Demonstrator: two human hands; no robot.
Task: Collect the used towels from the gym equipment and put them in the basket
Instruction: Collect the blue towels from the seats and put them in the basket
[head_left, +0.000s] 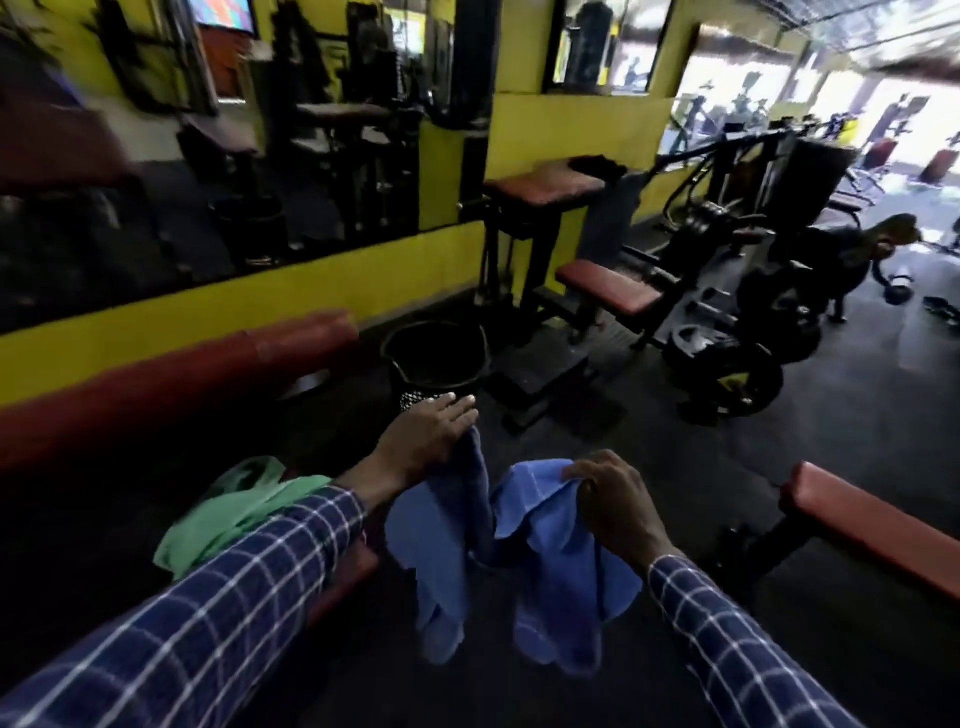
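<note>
Head view, looking down over both arms in blue plaid sleeves. Left hand (423, 434) is stretched forward, fingers mostly straight, with one top edge of a blue towel (519, 561) caught under the palm and thumb side; exact grip hidden by the hand. Right hand (613, 499) is curled closed, pinching the other top corner of the same towel. Cloth hangs between the two hands in two drooping folds, lower edges loose above the dark floor.

Green towel (228, 514) lies draped over the near end of a red padded bench (171, 384), just left of the left forearm and partly covered by the sleeve. That bench runs along the left side by the yellow wall.

Black basket (436, 364) stands on the floor just beyond the left fingertips, mesh wall, open top, interior too dark to read. It sits between the long red bench and a preacher-curl type stand (540, 208) with a red pad.

Another red bench (878, 525) is at the near right, well apart from the towel. Weight machines (727, 291) fill the far right; a person (857, 249) bends over there, blurred. Mirrors line the far left wall.
</note>
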